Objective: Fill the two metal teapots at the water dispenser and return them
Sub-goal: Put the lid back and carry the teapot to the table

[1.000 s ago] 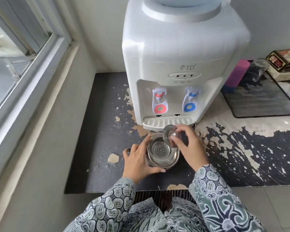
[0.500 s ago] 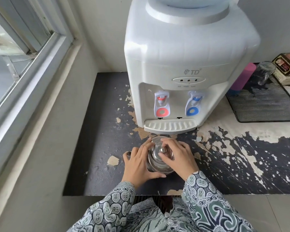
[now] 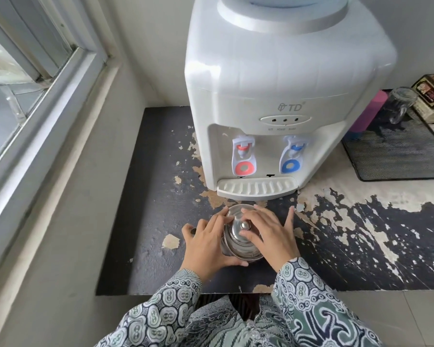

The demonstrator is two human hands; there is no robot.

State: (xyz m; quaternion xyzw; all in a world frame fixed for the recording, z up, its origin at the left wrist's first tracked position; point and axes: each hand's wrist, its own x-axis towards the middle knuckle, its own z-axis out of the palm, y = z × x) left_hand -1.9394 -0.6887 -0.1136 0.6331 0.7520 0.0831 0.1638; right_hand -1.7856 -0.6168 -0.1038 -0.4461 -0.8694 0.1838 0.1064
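Teapot: the teapot (image 3: 238, 242) stands on the worn tabletop (image 3: 156, 221), just in front of the dispenser (image 3: 273, 96) and its drip tray (image 3: 257, 187), between the two hands.
Lid: the lid (image 3: 236, 235) sits on the pot, its knob (image 3: 245, 225) showing just left of the right fingertips.
Left hand: the left hand (image 3: 206, 244) wraps the pot's left side, thumb curled under the near edge, fingers reaching up onto the lid rim; it grips the teapot.
Right hand: the right hand (image 3: 268, 234) lies over the lid's right half, fingers fairly straight and spread, pressing rather than pinching.
Spout: a small dark metal end (image 3: 193, 231) shows just beyond the left fingers; likely the spout, too small to be sure.
Contents: hidden by the lid; I cannot tell whether there is water inside.
Handling: polished steel, stiff, not fragile, probably slippery if wet; if full, heavy for its size and liable to slop. The lid looks loose-fitting, so a finger on it while lifting seems wise.
Hold: best by the body with both hands, or by a handle if one sits under the right palm; none is visible.
Second pot: not in view.
Mesh tray: the mesh tray (image 3: 396, 156), well right of the right hand, holds a glass mug (image 3: 400, 103) and a pink container (image 3: 367, 110).
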